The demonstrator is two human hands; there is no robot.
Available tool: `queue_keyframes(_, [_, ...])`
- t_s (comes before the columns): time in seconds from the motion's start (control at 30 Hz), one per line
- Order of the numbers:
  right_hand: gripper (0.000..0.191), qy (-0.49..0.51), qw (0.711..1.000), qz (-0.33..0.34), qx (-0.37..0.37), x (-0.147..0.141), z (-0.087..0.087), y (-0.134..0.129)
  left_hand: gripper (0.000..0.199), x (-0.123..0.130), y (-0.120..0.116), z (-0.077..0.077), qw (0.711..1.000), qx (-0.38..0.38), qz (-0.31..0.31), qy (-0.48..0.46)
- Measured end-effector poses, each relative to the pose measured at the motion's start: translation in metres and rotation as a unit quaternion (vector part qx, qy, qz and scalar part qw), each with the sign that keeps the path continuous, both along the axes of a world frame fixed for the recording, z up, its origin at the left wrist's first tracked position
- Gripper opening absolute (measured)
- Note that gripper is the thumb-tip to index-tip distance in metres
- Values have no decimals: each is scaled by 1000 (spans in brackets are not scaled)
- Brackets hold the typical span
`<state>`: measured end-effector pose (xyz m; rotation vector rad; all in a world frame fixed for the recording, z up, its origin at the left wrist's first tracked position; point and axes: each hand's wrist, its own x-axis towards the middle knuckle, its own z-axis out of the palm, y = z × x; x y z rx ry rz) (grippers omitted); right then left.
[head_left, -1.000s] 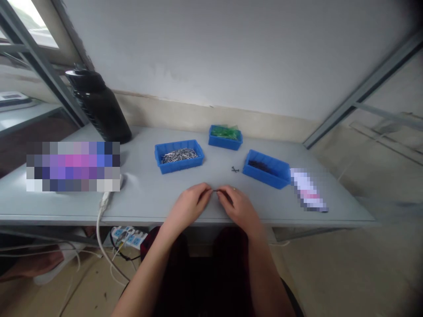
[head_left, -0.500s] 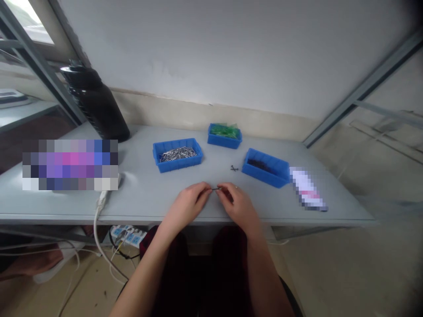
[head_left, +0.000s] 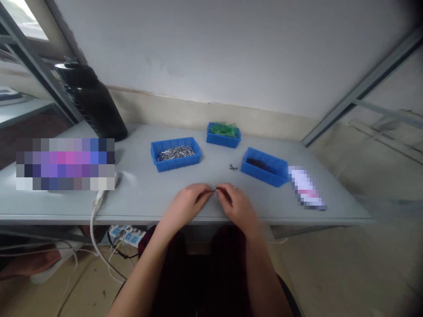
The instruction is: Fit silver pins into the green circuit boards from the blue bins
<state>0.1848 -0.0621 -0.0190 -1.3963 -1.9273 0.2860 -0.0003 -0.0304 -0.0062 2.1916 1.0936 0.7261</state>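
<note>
My left hand (head_left: 189,203) and my right hand (head_left: 237,204) are close together above the front of the table, fingertips almost meeting. Both pinch a thin dark screw (head_left: 214,190), most of it hidden by the fingers. Beyond my right hand a couple of dark screws (head_left: 233,167) lie crossed on the tabletop. To their right is a blue bin (head_left: 269,175) with dark screws (head_left: 258,164) in it. Another blue bin (head_left: 178,165), past my left hand, holds many silver metal pins or screws (head_left: 177,152).
A small blue bin (head_left: 223,140) of green plastic pieces (head_left: 224,129) stands at the back of the grey table (head_left: 139,193). A black bottle (head_left: 94,103) is at the back left, near a blurred-out object (head_left: 66,163). A white cable (head_left: 94,224) hangs over the front edge.
My fingertips have drawn slightly closer together, and less of the screw shows between them. The whole view has shifted a little; the bins and loose screws stay in place.
</note>
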Motion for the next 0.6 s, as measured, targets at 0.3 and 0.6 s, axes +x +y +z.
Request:
queue_keyframes(0.3, [26, -7, 996, 85, 16, 4, -3, 1, 14, -1, 4, -6, 999, 28, -26, 10])
queue_keyframes(0.6, [22, 6, 999, 39, 9, 2, -1, -1, 15, -1, -1, 1, 1000, 15, -12, -4])
